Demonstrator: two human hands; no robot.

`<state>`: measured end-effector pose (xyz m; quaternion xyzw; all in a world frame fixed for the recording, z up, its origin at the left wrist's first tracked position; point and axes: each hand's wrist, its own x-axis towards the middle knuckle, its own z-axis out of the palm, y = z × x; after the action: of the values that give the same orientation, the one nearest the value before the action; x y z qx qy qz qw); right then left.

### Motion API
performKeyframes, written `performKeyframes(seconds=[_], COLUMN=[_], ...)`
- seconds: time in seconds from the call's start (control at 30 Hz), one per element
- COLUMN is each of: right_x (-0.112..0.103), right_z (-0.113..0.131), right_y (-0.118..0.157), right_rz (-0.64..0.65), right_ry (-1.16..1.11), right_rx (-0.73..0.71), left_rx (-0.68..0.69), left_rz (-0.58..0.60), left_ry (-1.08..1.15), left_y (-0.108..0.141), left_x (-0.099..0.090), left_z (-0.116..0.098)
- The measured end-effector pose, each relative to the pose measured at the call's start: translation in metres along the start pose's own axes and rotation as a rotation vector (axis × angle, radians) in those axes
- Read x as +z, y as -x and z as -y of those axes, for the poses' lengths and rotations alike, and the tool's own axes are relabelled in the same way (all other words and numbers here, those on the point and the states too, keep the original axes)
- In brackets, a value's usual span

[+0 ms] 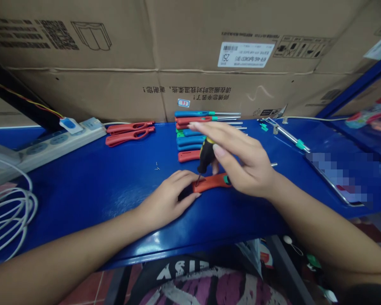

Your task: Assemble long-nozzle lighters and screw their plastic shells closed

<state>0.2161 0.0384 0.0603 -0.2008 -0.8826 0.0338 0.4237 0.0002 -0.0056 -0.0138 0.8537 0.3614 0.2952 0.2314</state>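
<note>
cardboard carton [184, 38] across the back, printed text upside down, white label high on its right half. blue tabletop [91, 186] in front of it; power strip [50, 146] along the left, loops of white cable [10, 216] nearer the edge. phone [333, 178] at the right, screen blurred.

right hand [244, 161] above the work, fingers long and only loosely bent, about the upper part of a screwdriver. left hand [163, 199] low on the table, thumb on the near side and fingers on the far side of an orange handle, pinching its left end.

orange handle [211, 183]: lies on the tabletop crosswise, left end between left thumb and fingers, right end running under the right hand and hidden there. smooth, orange-red, a green piece showing toward the right.

screwdriver [206, 154]: black grip with yellow, leaning a little right at the top; thin shaft meets the orange handle near its left end, just beside the left fingers.

behind: a row of blue and red handles [190, 144] with metal rods; left of them, two red handles [129, 134]. a few tiny screws [157, 168] left of the work.
</note>
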Motion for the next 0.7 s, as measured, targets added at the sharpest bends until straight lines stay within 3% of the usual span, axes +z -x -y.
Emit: performKeyframes(seconds=[0.07, 0.2, 0.33, 0.5, 0.63, 0.7], right_x=[-0.0009, -0.0017, -0.0002, -0.0003, -0.0007, -0.0002], right_z=[-0.0006, -0.0008, 0.0011, 0.0023, 0.0017, 0.0005], right_y=[-0.0008, -0.001, -0.0009, -0.0011, -0.0023, -0.0014], right_rz=[0.008, -0.084, 0.026, -0.107, 0.006, -0.001], right_ry=[-0.046, 0.088, -0.037, 0.162, -0.019, -0.061], right_rx=[0.021, -0.061, -0.02, -0.11, -0.077, -0.088], left_rx=[-0.002, 0.003, -0.012, -0.008, -0.024, -0.019], left_rz=[0.005, 0.009, 0.022, 0.02, 0.023, 0.024], left_ry=[-0.002, -0.007, -0.01, -0.017, -0.009, -0.014], left_y=[-0.0003, -0.0008, -0.001, -0.0011, -0.0008, -0.0005], left_x=[-0.0004, -0.0015, -0.0017, -0.0008, -0.0011, -0.0011], left_z=[-0.0006, -0.0021, -0.002, -0.0012, -0.0021, -0.002])
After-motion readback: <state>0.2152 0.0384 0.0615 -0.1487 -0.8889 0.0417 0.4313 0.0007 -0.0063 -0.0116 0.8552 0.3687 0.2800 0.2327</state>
